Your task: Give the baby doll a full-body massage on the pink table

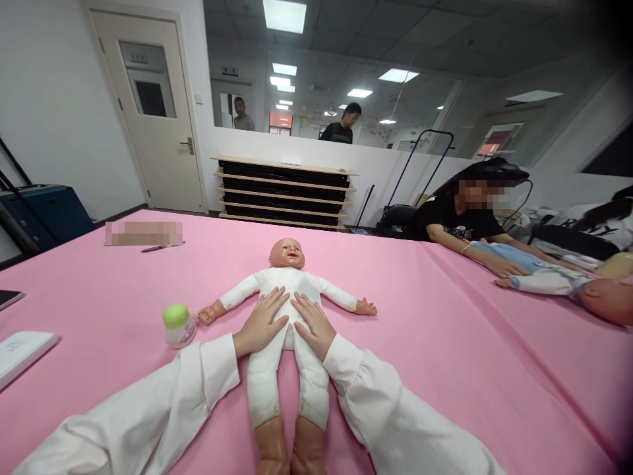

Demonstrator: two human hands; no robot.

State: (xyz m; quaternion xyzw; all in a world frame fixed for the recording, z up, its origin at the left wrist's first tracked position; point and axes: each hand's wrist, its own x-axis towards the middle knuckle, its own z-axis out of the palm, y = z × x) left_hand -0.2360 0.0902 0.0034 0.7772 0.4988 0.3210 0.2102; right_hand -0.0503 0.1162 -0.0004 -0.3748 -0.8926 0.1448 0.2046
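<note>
A baby doll (289,280) with a white cloth body and brown plastic head, hands and legs lies on its back on the pink tablecloth (395,290). Its head points away from me and its arms are spread. My left hand (264,321) rests flat on the left side of the doll's belly, fingers stretched out. On the right side of the belly lies my right hand (315,324), also flat and open. Both thumbs point inward, close to each other. Beside the doll's hand on the left stands a jar (179,326) with a green lid.
A white box-shaped device (24,353) and part of a phone (8,299) lie at the left edge. A pen (161,248) is farther back, near a blurred patch. To the right, a person (459,211) has their hands on another doll (548,277). Stacked shelves (284,188) stand behind the table.
</note>
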